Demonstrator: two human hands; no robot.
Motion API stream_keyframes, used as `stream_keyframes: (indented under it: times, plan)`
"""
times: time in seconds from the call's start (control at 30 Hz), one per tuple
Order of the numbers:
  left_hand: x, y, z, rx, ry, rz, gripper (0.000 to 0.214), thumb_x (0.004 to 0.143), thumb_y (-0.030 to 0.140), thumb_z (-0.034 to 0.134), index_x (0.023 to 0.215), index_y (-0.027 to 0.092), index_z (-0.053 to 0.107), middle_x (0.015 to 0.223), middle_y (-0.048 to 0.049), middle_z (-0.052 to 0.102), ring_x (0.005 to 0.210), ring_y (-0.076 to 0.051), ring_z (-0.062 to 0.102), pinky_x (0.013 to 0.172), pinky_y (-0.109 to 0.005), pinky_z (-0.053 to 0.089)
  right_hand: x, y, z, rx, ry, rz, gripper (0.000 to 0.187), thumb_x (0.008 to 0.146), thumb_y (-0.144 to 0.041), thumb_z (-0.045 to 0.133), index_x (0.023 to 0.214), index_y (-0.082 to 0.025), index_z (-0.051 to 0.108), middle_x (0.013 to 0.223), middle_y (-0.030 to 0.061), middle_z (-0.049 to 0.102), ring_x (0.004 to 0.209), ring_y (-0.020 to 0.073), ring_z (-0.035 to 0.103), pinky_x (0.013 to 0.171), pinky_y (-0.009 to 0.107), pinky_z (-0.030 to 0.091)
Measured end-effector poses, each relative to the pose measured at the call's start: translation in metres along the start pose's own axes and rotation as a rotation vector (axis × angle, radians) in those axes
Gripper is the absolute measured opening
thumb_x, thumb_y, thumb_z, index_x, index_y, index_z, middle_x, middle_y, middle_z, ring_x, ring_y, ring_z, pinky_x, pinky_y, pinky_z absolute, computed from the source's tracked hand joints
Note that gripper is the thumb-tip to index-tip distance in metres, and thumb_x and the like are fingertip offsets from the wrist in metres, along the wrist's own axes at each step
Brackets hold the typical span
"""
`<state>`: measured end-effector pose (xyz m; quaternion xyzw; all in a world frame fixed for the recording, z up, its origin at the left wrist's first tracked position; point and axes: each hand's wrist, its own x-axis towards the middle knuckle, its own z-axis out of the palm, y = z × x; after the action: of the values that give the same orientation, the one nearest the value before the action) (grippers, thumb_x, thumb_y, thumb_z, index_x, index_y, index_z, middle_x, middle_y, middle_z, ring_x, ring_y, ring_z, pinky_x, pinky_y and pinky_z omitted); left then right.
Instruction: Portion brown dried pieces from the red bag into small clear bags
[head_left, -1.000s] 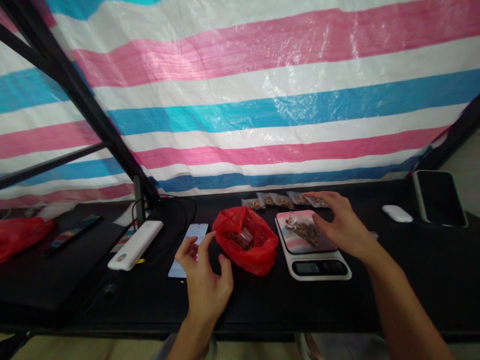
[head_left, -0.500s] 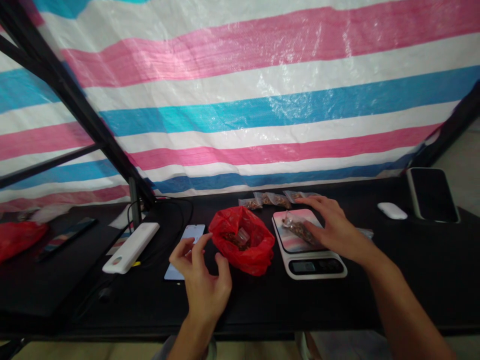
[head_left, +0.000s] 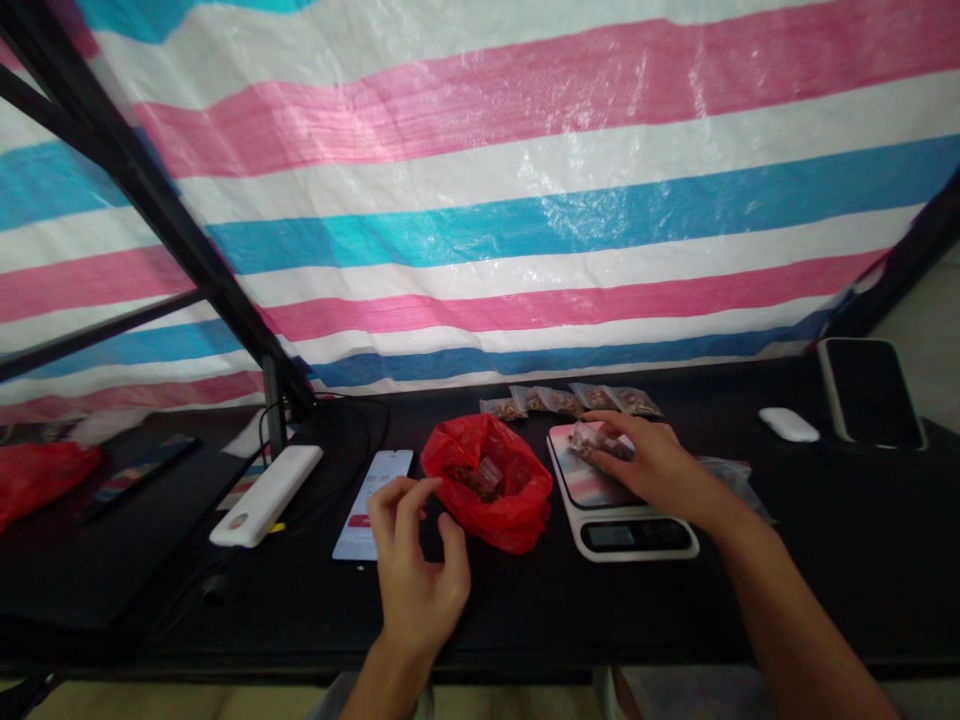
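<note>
A small clear zip bag (head_left: 589,441) of brown dried bits is over the plate of the white kitchen scale (head_left: 592,490). My right hand (head_left: 645,455) has its thumb and fingers closed round the bag's right side. Left of the scale sits an open red plastic bag (head_left: 517,510) with loose brown bits and a small clear scoop-like piece (head_left: 490,471) inside. My left hand (head_left: 420,570) is beside the red bag, fingers curled but apart, holding nothing. It partly covers a phone (head_left: 352,540) with a lit screen.
Several filled zip bags (head_left: 561,402) lie in a row behind the scale. Flat clear bags (head_left: 739,482) are right of it, under my right forearm. A white power bank (head_left: 266,497) with cables lies left; a white case (head_left: 787,424) and a propped dark-screened device (head_left: 872,392) stand right.
My right hand has drawn in and closed on the zip bag at the scale. My left hand has shifted slightly right, uncovering more of the phone screen.
</note>
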<state>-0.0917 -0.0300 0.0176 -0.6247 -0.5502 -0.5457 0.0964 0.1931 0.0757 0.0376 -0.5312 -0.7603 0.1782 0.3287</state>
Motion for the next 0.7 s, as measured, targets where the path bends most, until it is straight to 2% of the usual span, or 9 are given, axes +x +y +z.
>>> stream_keyframes:
  times: [0.07,0.13,0.2,0.3,0.4,0.47,0.53,0.63,0.7]
  plan:
    - [0.000,0.004,-0.001,-0.105,-0.053,0.057,0.021,0.090,0.007,0.054,0.104,0.021,0.062,0.099,-0.0053,0.059,0.091,-0.020,0.060,0.077,-0.032,0.052,0.003,-0.014,0.006,0.144,0.037,0.004,0.042,0.086,-0.034,0.064,0.126,-0.021,0.066,0.095,0.0065,0.075,0.089,0.0251,0.072,0.090,0.044,0.055]
    - [0.000,0.008,-0.002,-0.201,-0.103,0.082,0.019,0.092,0.007,0.054,0.098,0.022,0.064,0.092,-0.0039,0.065,0.087,-0.019,0.062,0.075,-0.031,0.052,0.004,-0.037,0.017,0.282,0.081,-0.047,0.043,0.087,-0.032,0.064,0.129,-0.022,0.063,0.092,0.0036,0.073,0.086,0.0217,0.070,0.087,0.040,0.055]
    - [-0.001,0.010,0.000,-0.250,-0.149,0.063,0.019,0.094,0.010,0.055,0.102,0.023,0.067,0.094,-0.0043,0.070,0.089,-0.020,0.064,0.077,-0.032,0.053,0.001,-0.065,0.033,0.411,0.064,-0.101,0.045,0.088,-0.030,0.065,0.132,-0.025,0.061,0.094,0.0020,0.072,0.086,0.0198,0.069,0.087,0.037,0.055]
    - [-0.005,0.009,0.007,-0.284,-0.183,-0.069,0.026,0.098,0.022,0.056,0.121,0.025,0.068,0.110,-0.0068,0.073,0.104,-0.022,0.066,0.089,-0.037,0.054,-0.009,-0.106,0.059,0.564,0.014,-0.131,0.043,0.089,-0.023,0.063,0.131,-0.026,0.061,0.112,0.0040,0.072,0.103,0.0198,0.068,0.096,0.036,0.053]
    - [-0.010,0.003,0.017,-0.349,-0.081,-0.321,0.028,0.102,0.036,0.054,0.124,0.024,0.066,0.120,-0.0085,0.070,0.112,-0.022,0.066,0.096,-0.038,0.054,-0.021,-0.131,0.078,0.566,0.023,-0.165,0.042,0.091,-0.021,0.062,0.132,-0.029,0.061,0.128,0.0052,0.068,0.118,0.0207,0.063,0.105,0.037,0.050]
    - [-0.010,-0.001,0.022,-0.444,-0.016,-0.458,0.032,0.101,0.044,0.054,0.123,0.022,0.063,0.120,-0.0084,0.070,0.110,-0.022,0.068,0.096,-0.036,0.055,-0.027,-0.136,0.084,0.573,-0.011,-0.201,0.044,0.092,-0.020,0.061,0.135,-0.030,0.059,0.131,0.0049,0.066,0.120,0.0204,0.062,0.106,0.037,0.049]
    - [-0.007,-0.004,0.026,-0.541,-0.010,-0.532,0.035,0.101,0.048,0.055,0.123,0.022,0.060,0.120,-0.0082,0.071,0.108,-0.021,0.069,0.095,-0.036,0.055,-0.031,-0.134,0.087,0.606,-0.052,-0.214,0.046,0.093,-0.021,0.060,0.138,-0.030,0.057,0.132,0.0050,0.065,0.119,0.0196,0.062,0.107,0.037,0.049]
    - [-0.001,-0.005,0.026,-0.612,-0.049,-0.546,0.033,0.100,0.049,0.056,0.117,0.021,0.063,0.116,-0.0075,0.073,0.106,-0.020,0.070,0.094,-0.035,0.055,-0.032,-0.125,0.090,0.715,-0.047,-0.106,0.046,0.096,-0.029,0.059,0.142,-0.027,0.051,0.121,0.0061,0.070,0.108,0.0189,0.067,0.102,0.038,0.052]
    - [0.000,-0.004,0.025,-0.614,-0.052,-0.522,0.030,0.100,0.047,0.058,0.112,0.021,0.065,0.111,-0.0067,0.073,0.103,-0.019,0.070,0.094,-0.034,0.055,-0.031,-0.121,0.091,0.799,-0.046,-0.006,0.039,0.096,-0.034,0.060,0.132,-0.023,0.057,0.110,0.0060,0.073,0.100,0.0193,0.070,0.095,0.036,0.055]
